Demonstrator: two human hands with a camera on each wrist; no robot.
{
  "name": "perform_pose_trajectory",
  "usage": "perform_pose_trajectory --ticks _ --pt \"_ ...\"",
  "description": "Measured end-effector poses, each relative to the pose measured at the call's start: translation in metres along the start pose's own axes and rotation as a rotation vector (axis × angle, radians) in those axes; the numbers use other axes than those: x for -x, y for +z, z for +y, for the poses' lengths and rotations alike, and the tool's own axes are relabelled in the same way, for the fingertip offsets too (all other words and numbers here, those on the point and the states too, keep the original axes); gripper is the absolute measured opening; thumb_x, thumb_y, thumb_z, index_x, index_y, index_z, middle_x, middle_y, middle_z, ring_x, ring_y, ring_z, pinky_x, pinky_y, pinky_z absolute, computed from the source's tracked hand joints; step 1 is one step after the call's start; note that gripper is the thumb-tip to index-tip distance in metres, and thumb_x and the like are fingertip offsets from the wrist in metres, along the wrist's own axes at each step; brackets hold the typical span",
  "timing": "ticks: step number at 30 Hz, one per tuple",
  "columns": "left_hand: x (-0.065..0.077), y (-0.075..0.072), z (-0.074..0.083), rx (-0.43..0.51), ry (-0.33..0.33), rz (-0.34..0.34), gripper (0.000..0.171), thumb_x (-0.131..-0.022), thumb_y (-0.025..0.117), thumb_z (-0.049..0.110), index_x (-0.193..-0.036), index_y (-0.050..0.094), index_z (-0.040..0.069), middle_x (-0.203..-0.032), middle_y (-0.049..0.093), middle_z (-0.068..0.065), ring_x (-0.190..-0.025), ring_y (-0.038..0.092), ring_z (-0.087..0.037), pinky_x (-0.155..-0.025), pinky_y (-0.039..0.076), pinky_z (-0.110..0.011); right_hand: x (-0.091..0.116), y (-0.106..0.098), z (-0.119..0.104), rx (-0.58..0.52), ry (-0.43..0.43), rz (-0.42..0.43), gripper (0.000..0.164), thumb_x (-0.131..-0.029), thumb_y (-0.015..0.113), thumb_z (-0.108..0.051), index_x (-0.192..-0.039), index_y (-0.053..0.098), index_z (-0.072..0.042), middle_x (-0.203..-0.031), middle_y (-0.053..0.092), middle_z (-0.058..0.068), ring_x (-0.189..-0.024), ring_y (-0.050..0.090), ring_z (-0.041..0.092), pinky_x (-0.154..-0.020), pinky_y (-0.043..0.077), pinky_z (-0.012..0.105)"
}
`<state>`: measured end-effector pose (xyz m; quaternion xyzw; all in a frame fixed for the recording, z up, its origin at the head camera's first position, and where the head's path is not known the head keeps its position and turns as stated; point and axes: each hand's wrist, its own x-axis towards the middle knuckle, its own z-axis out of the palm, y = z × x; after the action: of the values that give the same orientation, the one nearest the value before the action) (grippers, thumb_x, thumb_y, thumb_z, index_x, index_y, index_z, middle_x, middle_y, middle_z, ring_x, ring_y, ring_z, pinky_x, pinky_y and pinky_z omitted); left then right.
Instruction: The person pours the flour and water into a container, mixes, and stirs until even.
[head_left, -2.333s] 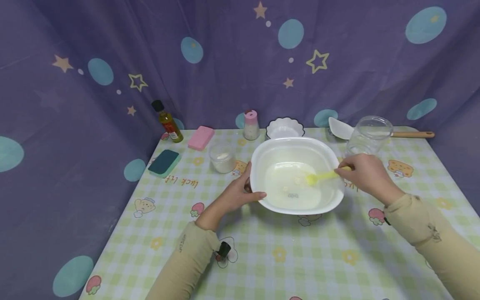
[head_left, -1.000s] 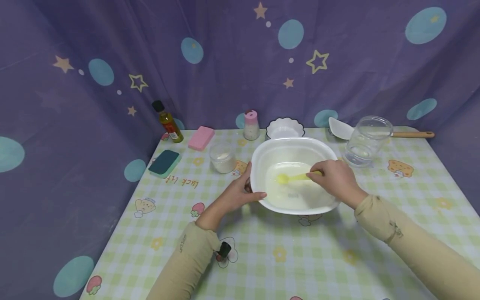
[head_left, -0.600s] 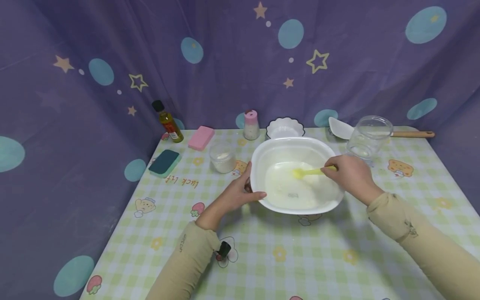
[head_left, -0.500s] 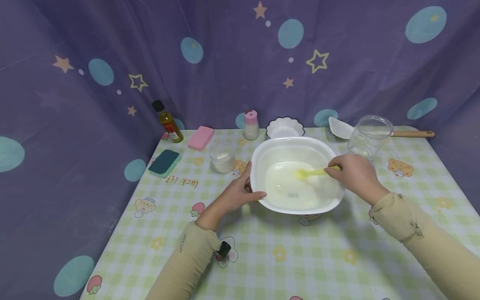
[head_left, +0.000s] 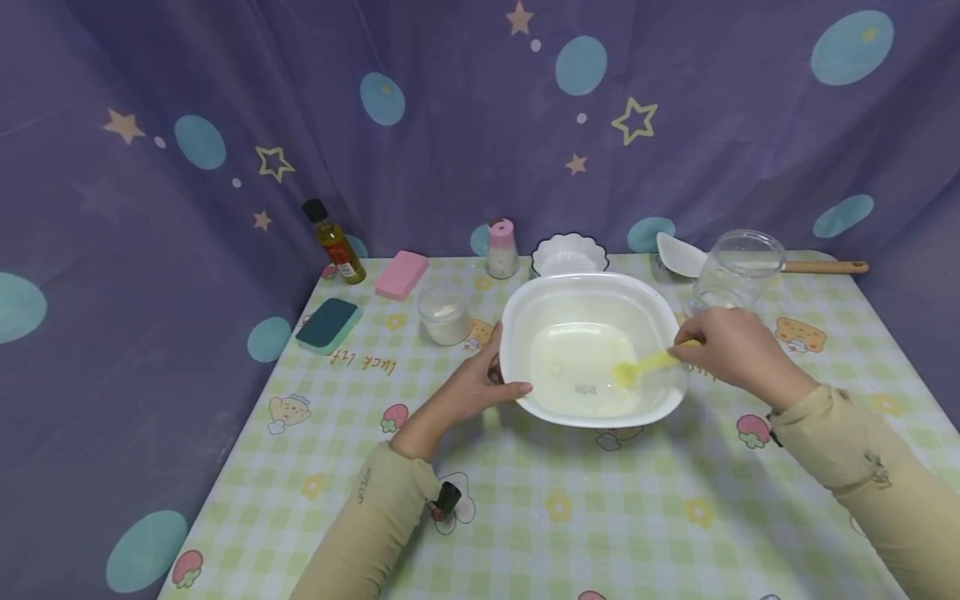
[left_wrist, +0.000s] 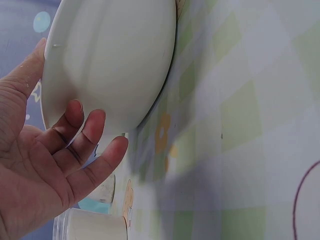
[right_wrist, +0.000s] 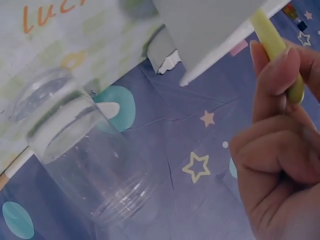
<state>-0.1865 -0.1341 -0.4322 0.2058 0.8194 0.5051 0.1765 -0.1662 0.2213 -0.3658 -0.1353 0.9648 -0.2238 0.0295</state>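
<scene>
A white basin (head_left: 525,292) with pale, cloudy liquid in its bottom stands on the table. My left hand (head_left: 472,385) holds it by the left side: the thumb lies over the rim, and the left wrist view shows bent fingers (left_wrist: 92,130) at the outer wall. My right hand (head_left: 731,350) is over the basin's right rim, pinching the handle of a small yellow spoon (head_left: 652,362) between thumb and fingers. The spoon slants down to the left, its bowl in the liquid. The right wrist view shows the handle's end (right_wrist: 295,90) between the fingertips.
Behind the right hand stands a clear jar (head_left: 738,271), before a white spatula (head_left: 681,257) with wooden handle. A scalloped dish (head_left: 570,252), pink-topped shaker (head_left: 502,250), tub of white powder (head_left: 447,321), pink sponge (head_left: 402,275), green sponge (head_left: 328,325) and oil bottle (head_left: 337,247) line the back and left.
The spoon swept left across the liquid, then came back right, and its bowl now sits near the basin's right side. The left hand and basin have stayed in place.
</scene>
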Motion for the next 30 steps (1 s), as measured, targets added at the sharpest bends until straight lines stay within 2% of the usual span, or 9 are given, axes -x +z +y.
perform_pose_trajectory --ticks 4,9,13,22,30 --pt "0.0 0.0 -0.001 0.005 0.0 0.002 0.107 -0.086 0.077 0.024 -0.158 -0.003 0.02 -0.116 0.067 -0.017 -0.085 0.063 -0.02 -0.078 0.049 -0.031 0.001 -0.003 -0.003 -0.012 -0.017 -0.073 0.01 -0.085 0.075 -0.018 -0.081 0.077 -0.009 -0.066 0.065 -0.005 -0.055 0.054 0.012 -0.053 0.042 0.033" --pt "0.0 0.0 -0.002 0.008 0.008 0.003 0.107 -0.086 0.076 0.024 -0.158 -0.004 0.02 -0.115 0.067 -0.017 -0.085 0.063 -0.019 -0.078 0.049 -0.032 -0.001 -0.003 -0.007 -0.035 -0.043 -0.178 0.01 -0.086 0.073 -0.019 -0.079 0.077 -0.012 -0.062 0.063 -0.007 -0.056 0.055 0.012 -0.054 0.043 0.032" --pt "0.0 -0.001 -0.001 0.01 0.005 0.001 0.108 -0.086 0.077 0.024 -0.158 -0.004 0.019 -0.115 0.067 -0.016 -0.085 0.063 -0.019 -0.078 0.049 -0.031 -0.004 0.002 -0.01 -0.043 -0.06 -0.213 0.011 -0.086 0.073 -0.021 -0.078 0.076 -0.015 -0.059 0.061 -0.008 -0.055 0.054 0.011 -0.054 0.04 0.031" --pt "0.001 0.0 0.0 -0.009 0.019 0.011 0.107 -0.086 0.077 0.024 -0.158 -0.002 0.017 -0.106 0.07 -0.011 -0.081 0.061 -0.017 -0.076 0.048 -0.03 -0.011 0.021 -0.019 -0.108 -0.125 -0.163 0.011 -0.087 0.073 -0.02 -0.078 0.075 -0.014 -0.059 0.062 -0.007 -0.054 0.055 0.009 -0.056 0.044 0.031" --pt "0.001 0.001 0.001 -0.002 0.034 0.012 0.105 -0.087 0.076 0.021 -0.158 -0.001 0.017 -0.107 0.07 -0.012 -0.082 0.061 -0.017 -0.077 0.048 -0.032 -0.016 0.041 -0.025 -0.148 -0.127 -0.073 0.012 -0.089 0.072 -0.021 -0.081 0.076 -0.014 -0.067 0.068 -0.005 -0.057 0.06 0.01 -0.06 0.047 0.034"
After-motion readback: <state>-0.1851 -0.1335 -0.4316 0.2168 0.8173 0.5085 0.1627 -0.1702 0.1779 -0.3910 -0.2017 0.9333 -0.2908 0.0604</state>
